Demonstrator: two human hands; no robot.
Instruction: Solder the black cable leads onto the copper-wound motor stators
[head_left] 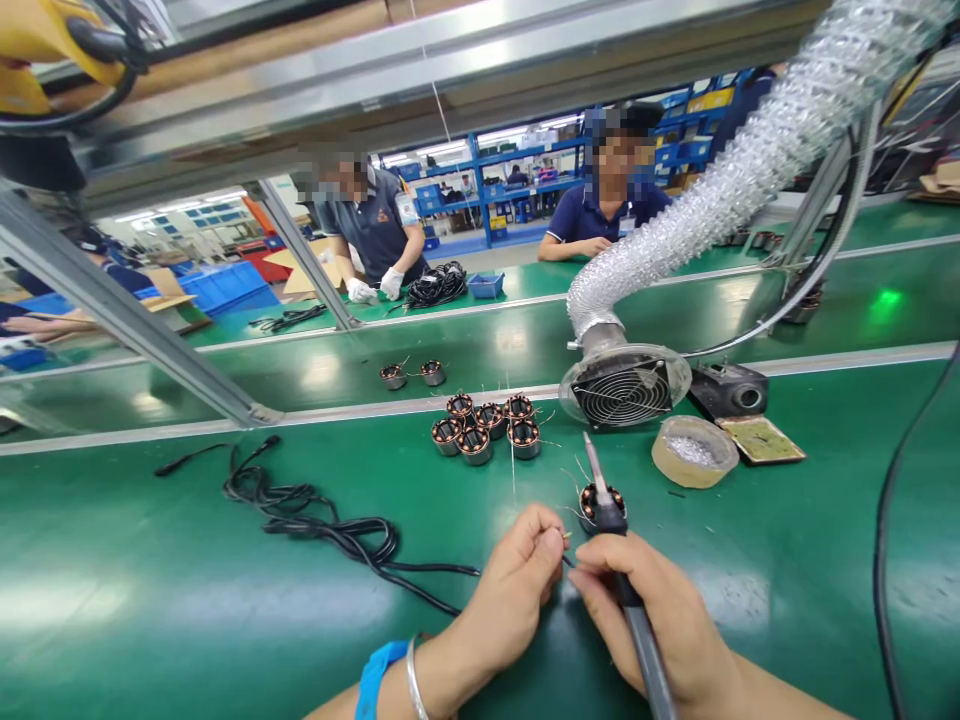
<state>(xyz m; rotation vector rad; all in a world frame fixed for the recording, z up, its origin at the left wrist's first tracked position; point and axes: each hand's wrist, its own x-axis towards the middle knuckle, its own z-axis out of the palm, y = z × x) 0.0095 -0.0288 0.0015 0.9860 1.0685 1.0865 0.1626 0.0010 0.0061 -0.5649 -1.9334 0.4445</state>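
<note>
My right hand is wrapped round a soldering iron, its tip pointing up and away from me. Between thumb and fingertips, my left hand pinches the end of a black cable, where a small pale wire end sticks out. The right fingertips are close to this cable end; whether they touch it I cannot tell. Just behind the iron sits a copper-wound motor stator with thin loose leads, partly hidden by the iron. Further back stands a group of several similar stators.
A coiled black cable lies left. Behind the iron stand a fume extractor fan with foil duct, a round tub and a flat tin. Two stators rest on the strip beyond the rail. Two people work opposite.
</note>
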